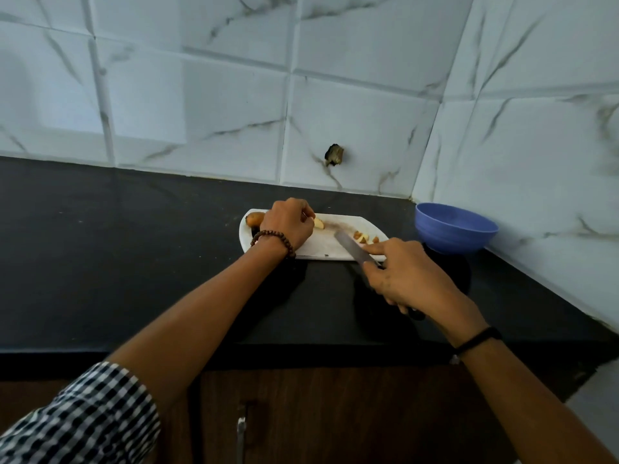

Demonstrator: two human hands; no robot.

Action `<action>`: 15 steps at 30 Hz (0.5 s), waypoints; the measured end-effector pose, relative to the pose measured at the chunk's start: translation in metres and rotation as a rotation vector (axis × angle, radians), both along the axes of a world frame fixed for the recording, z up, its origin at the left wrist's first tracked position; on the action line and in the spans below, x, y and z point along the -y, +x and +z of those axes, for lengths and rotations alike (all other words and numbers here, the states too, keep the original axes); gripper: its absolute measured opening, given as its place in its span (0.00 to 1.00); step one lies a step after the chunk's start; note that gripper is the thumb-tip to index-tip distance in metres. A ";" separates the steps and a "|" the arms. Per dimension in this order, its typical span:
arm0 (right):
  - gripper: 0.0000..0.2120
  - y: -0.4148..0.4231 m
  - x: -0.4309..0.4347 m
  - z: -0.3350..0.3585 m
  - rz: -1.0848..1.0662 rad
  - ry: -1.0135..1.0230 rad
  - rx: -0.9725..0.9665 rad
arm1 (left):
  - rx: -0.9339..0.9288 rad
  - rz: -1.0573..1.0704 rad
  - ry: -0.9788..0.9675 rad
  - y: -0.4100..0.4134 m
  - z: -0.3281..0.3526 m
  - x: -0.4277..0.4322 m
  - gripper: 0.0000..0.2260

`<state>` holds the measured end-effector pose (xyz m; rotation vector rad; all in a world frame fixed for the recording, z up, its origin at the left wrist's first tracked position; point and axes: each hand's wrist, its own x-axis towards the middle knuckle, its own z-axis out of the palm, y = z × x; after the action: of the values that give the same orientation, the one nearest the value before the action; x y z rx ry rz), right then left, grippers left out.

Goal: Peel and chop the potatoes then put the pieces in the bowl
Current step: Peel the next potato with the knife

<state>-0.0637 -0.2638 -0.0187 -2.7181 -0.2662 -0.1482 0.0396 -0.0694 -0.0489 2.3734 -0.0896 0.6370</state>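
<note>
Here, the left hand [288, 226] pins a potato [318, 223] on the board [321, 252]; the right hand [407, 279] grips the knife [350, 244]. Tucked fingertips would be safest.

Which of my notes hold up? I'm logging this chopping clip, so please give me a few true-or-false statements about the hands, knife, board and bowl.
1. The right hand holds the knife. True.
2. The blue bowl stands on the cutting board. False: it stands on the black counter, to the right of the board.
3. Cut pieces lie on the board beside the blade. True.
4. The left hand hangs off the counter's edge, away from the board. False: it is on the board, fingers curled over a potato chunk.
5. The knife's tip is inside the bowl. False: the blade is over the board.
</note>
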 end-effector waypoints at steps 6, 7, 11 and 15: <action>0.21 0.010 0.035 0.000 -0.038 0.216 -0.067 | 0.107 0.099 0.205 0.003 0.000 -0.009 0.09; 0.20 0.012 0.039 0.000 -0.043 0.270 -0.063 | 0.126 0.094 0.260 0.005 0.000 -0.010 0.10; 0.20 0.020 0.049 -0.002 -0.051 0.389 -0.092 | 0.125 0.049 0.526 0.014 0.000 -0.006 0.16; 0.20 0.027 0.054 -0.009 -0.039 0.442 -0.124 | 0.105 0.021 0.668 0.021 -0.004 0.000 0.16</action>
<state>-0.0372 -0.3176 -0.0281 -2.2825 -0.1257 -0.0420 0.0607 -0.0692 -0.0525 2.9766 -0.3747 0.8386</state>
